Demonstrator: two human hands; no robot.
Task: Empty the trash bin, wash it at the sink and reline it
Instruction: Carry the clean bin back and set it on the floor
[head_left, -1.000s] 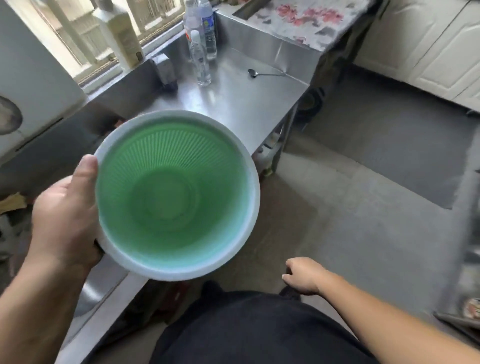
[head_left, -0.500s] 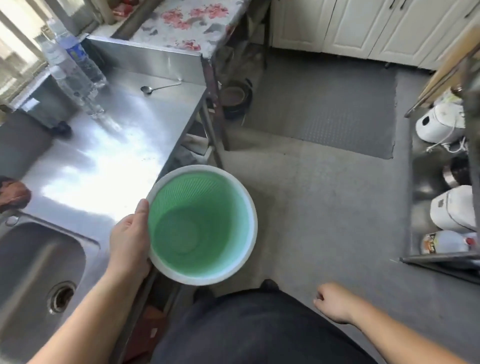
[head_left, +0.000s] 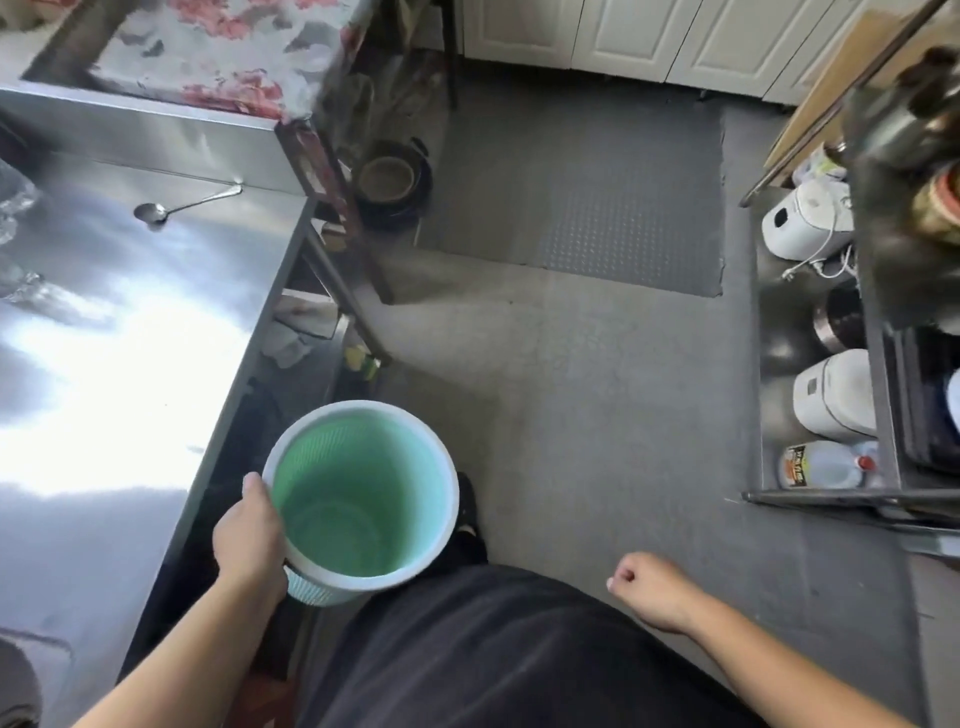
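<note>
The trash bin (head_left: 358, 493) is a round green mesh basket with a white rim, and nothing lies inside it. My left hand (head_left: 249, 535) grips its rim on the left side, thumb over the edge, and holds it upright off the counter's right edge, above the floor. My right hand (head_left: 649, 584) hangs beside my dark trousers with its fingers loosely curled and holds nothing. The sink (head_left: 21, 680) shows only as a corner at the bottom left.
A steel counter (head_left: 130, 364) runs along the left with a spoon (head_left: 156, 210) on it. A dark mat (head_left: 582, 197) covers the floor ahead. A shelf rack (head_left: 831, 364) on the right holds white appliances and a bottle. A pot (head_left: 389, 182) sits under the flowered table.
The view has swung right, away from the window and sink. My left hand has carried the bin off the counter and lower, over the floor. My right hand stays at my side.
</note>
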